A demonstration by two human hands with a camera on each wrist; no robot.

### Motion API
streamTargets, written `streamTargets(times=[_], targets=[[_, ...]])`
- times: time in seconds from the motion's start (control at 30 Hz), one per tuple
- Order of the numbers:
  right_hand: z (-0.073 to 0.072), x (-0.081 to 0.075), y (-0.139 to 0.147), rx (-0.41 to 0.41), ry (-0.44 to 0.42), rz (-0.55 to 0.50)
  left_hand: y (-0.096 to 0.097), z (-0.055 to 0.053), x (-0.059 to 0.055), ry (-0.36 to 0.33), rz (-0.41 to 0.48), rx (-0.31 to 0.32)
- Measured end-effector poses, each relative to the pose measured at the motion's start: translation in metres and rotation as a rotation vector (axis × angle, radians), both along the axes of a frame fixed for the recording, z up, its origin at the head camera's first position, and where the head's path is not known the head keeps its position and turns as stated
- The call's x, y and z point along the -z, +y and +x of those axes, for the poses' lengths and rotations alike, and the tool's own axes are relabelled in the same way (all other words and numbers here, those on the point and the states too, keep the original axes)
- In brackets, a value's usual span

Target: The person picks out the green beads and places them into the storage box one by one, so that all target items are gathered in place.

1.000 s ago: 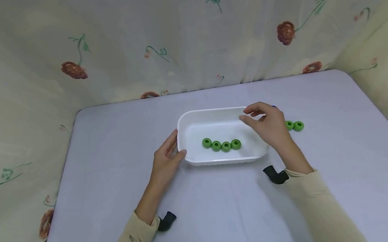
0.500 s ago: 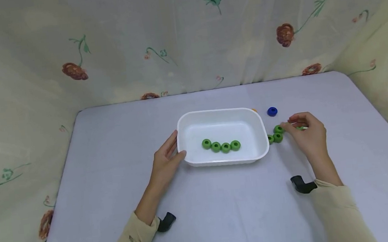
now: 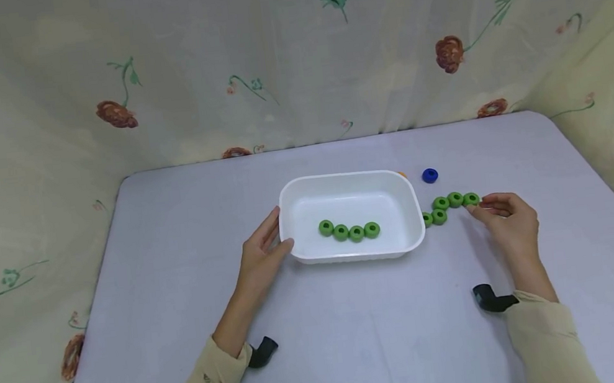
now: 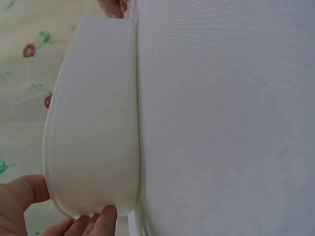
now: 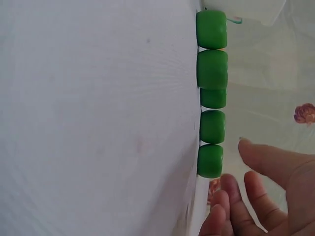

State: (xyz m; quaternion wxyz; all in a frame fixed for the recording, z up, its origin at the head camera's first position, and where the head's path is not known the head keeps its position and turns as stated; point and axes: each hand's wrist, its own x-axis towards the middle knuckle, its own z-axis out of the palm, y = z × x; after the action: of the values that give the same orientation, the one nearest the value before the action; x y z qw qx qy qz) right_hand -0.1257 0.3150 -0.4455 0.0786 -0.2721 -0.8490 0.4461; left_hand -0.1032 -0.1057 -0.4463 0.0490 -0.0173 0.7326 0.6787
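Observation:
My left hand [image 3: 260, 252] grips the left end of a white rectangular tray [image 3: 355, 255], thumb at the rim and fingers against the outer wall, as the left wrist view also shows. Inside the tray lies a row of several green beads [image 3: 341, 233] with holes. To the tray's right, several more green beads [image 3: 455, 199] form a bent line on the table. My right hand [image 3: 512, 223] is at the far right end of that line, close to the last green bead [image 5: 210, 161]. In the right wrist view its thumb and fingers are apart and hold nothing.
Behind the green line sits a blue bead [image 3: 430, 175]. A bit of something orange [image 3: 402, 174] shows past the tray's back right corner. Floral cloth [image 3: 295, 80] hangs behind the white-covered table [image 3: 322, 339]. Each wrist carries a black camera mount.
My right hand has moved from above the tray's right side out to the right end of the green line, uncovering the blue bead and more green ones. The left hand and tray stay put.

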Motion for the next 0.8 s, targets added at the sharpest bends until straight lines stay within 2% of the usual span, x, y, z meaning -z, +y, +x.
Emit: streamTargets(times=[0.17,0.4,0.8], targets=[[-0.002,0.004,0.003,-0.015,-0.073,0.081,0.000,0.000,0.000,-0.002,0.000,0.002],[-0.005,0.010,0.002,-0.026,-0.059,0.116,-0.001,0.001,0.000,0.016,0.015,0.006],[-0.010,0.017,0.000,-0.022,-0.017,0.116,-0.001,0.001,-0.001,-0.010,0.008,-0.004]])
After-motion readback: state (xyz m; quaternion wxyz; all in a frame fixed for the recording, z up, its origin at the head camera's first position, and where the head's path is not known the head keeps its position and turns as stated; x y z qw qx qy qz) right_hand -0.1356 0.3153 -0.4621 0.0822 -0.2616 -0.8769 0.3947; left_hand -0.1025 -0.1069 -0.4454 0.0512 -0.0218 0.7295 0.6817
